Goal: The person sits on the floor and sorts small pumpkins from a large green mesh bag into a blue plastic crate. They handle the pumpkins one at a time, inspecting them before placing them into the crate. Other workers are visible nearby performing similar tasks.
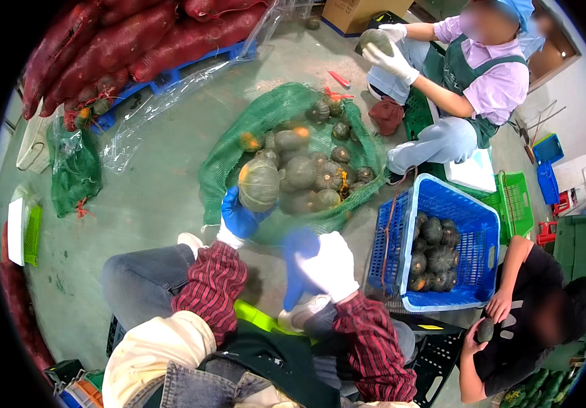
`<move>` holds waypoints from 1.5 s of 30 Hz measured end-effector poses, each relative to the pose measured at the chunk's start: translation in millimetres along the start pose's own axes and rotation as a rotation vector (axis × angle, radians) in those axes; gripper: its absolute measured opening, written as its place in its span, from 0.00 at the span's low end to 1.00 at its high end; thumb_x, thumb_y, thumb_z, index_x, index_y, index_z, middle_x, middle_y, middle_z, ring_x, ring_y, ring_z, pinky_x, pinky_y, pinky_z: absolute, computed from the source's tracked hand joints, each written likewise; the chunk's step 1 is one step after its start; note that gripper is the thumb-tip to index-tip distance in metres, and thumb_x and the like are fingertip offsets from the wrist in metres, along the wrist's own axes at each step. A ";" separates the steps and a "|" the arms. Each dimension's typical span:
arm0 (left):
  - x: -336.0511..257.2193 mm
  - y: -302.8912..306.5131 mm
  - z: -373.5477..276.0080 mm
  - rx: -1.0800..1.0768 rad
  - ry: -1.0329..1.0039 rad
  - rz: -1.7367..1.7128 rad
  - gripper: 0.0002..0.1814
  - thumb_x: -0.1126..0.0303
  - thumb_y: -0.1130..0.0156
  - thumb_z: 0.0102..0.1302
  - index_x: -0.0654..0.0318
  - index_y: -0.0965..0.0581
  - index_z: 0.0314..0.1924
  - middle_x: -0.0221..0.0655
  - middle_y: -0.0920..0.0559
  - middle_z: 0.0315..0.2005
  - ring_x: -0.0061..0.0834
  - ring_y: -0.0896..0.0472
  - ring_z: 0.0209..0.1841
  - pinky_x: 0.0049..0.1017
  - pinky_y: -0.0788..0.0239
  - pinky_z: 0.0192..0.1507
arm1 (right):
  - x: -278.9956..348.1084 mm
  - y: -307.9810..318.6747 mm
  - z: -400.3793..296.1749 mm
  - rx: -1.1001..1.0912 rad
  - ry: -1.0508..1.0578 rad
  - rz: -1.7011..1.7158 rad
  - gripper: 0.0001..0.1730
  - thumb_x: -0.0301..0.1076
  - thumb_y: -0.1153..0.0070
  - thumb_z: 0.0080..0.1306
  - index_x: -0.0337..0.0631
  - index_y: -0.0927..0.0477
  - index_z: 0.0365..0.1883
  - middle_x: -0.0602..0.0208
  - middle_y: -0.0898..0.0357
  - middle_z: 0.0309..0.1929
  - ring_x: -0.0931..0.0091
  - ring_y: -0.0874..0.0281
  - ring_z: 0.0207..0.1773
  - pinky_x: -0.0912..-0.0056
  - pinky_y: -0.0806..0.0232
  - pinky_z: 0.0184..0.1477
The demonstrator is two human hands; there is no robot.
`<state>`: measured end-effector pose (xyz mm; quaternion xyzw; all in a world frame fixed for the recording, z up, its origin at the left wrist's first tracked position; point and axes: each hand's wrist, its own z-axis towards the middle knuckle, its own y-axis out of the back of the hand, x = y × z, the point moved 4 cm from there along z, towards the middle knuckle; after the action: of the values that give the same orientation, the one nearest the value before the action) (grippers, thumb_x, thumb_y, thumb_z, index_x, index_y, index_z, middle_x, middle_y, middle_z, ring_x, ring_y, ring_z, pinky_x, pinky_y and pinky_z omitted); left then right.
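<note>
My left hand point(241, 214), in a blue and white glove, holds a large green pumpkin point(259, 184) with an orange patch from below, over the near left part of an opened green mesh sack point(226, 137). Inside the sack lie several green pumpkins point(300, 172) of mixed sizes, some with orange patches. My right hand point(318, 265), gloved alike and blurred, is just nearer to me than the sack's near edge. Its fingers look spread and I see nothing in them. To its right stands a blue plastic crate point(453, 301) with several small dark green pumpkins point(440, 258) inside.
A person point(492, 76) at the upper right holds a pumpkin point(376, 42). Another person point(527, 326) at the right holds a small one point(485, 330). A red-handled knife point(339, 79) lies beyond the sack. Full red mesh sacks point(114, 46) rest on a blue pallet point(168, 79) at the upper left.
</note>
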<state>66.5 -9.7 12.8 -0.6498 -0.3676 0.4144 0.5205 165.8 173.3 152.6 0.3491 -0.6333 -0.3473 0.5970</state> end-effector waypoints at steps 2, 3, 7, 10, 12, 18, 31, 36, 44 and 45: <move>1.0 -53.9 -12.0 0.031 0.001 0.032 0.34 0.47 0.51 0.67 0.52 0.39 0.70 0.42 0.34 0.66 0.47 0.32 0.65 0.54 0.38 0.63 | 1.6 18.9 1.0 -0.080 0.029 0.018 0.19 0.47 0.36 0.50 0.39 0.20 0.26 0.52 0.23 0.29 0.56 0.23 0.36 0.55 0.30 0.39; -0.9 -63.8 -18.1 0.027 0.044 0.006 0.35 0.45 0.52 0.67 0.52 0.39 0.70 0.42 0.34 0.66 0.47 0.32 0.65 0.54 0.38 0.63 | -0.9 18.2 2.2 -0.079 -0.004 0.035 0.20 0.49 0.35 0.51 0.39 0.21 0.26 0.53 0.23 0.31 0.57 0.24 0.37 0.56 0.31 0.41; 13.4 -59.4 -28.7 0.051 0.147 -0.142 0.35 0.42 0.58 0.68 0.54 0.37 0.68 0.44 0.34 0.66 0.48 0.32 0.64 0.53 0.38 0.63 | -13.0 22.7 2.8 -0.094 -0.068 0.094 0.21 0.48 0.35 0.52 0.39 0.18 0.35 0.53 0.23 0.35 0.59 0.22 0.41 0.59 0.30 0.44; 30.3 -58.7 -40.0 -0.005 0.152 -0.246 0.36 0.43 0.59 0.69 0.60 0.37 0.68 0.48 0.32 0.63 0.51 0.31 0.63 0.51 0.35 0.61 | -34.5 21.6 -0.6 -0.172 -0.111 0.204 0.22 0.48 0.35 0.53 0.36 0.22 0.32 0.52 0.25 0.34 0.57 0.25 0.41 0.58 0.31 0.44; 34.8 -69.0 -47.1 -0.041 0.127 -0.206 0.37 0.44 0.59 0.69 0.63 0.39 0.68 0.52 0.32 0.63 0.52 0.30 0.62 0.50 0.33 0.60 | -46.9 16.5 -1.7 -0.195 -0.090 0.311 0.23 0.46 0.34 0.52 0.35 0.24 0.37 0.52 0.25 0.36 0.58 0.24 0.42 0.60 0.31 0.46; 54.8 -76.3 -59.8 -0.018 0.219 -0.281 0.35 0.45 0.62 0.71 0.63 0.40 0.69 0.49 0.32 0.64 0.50 0.31 0.63 0.53 0.33 0.60 | -36.7 20.0 -5.7 -0.210 -0.135 0.753 0.28 0.31 0.34 0.52 0.36 0.27 0.52 0.56 0.23 0.49 0.68 0.24 0.52 0.66 0.32 0.54; 67.4 -42.1 -66.2 0.092 -0.179 1.160 0.26 0.60 0.52 0.71 0.61 0.36 0.66 0.39 0.28 0.61 0.35 0.29 0.62 0.38 0.40 0.67 | -48.5 3.8 3.3 -0.405 0.022 0.002 0.17 0.40 0.36 0.48 0.39 0.26 0.31 0.55 0.27 0.35 0.58 0.27 0.40 0.58 0.32 0.43; 45.7 -91.3 -65.6 0.075 -0.077 0.626 0.27 0.56 0.56 0.73 0.57 0.37 0.68 0.39 0.29 0.63 0.36 0.29 0.63 0.43 0.36 0.64 | -58.3 9.0 3.9 -0.282 -0.107 0.702 0.21 0.24 0.45 0.50 0.33 0.23 0.45 0.58 0.22 0.45 0.67 0.24 0.47 0.68 0.31 0.47; 24.1 -113.2 -71.3 0.015 -0.388 0.901 0.26 0.59 0.55 0.73 0.65 0.34 0.66 0.40 0.31 0.64 0.33 0.35 0.67 0.34 0.49 0.70 | -7.5 6.4 -3.4 0.498 -0.090 1.399 0.40 0.21 0.44 0.50 0.32 0.34 0.66 0.62 0.26 0.58 0.75 0.28 0.56 0.73 0.37 0.60; 24.3 -124.0 -73.5 0.042 -0.435 1.056 0.25 0.61 0.53 0.72 0.67 0.32 0.65 0.41 0.31 0.64 0.33 0.36 0.68 0.33 0.50 0.70 | -7.2 8.6 -5.3 0.544 -0.146 1.490 0.39 0.23 0.43 0.52 0.32 0.34 0.66 0.62 0.26 0.58 0.74 0.28 0.56 0.73 0.37 0.61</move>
<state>137.8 8.4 139.1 -0.6346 -0.0837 0.7497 0.1679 171.2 183.8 156.5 -0.0563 -0.8001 0.2882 0.5230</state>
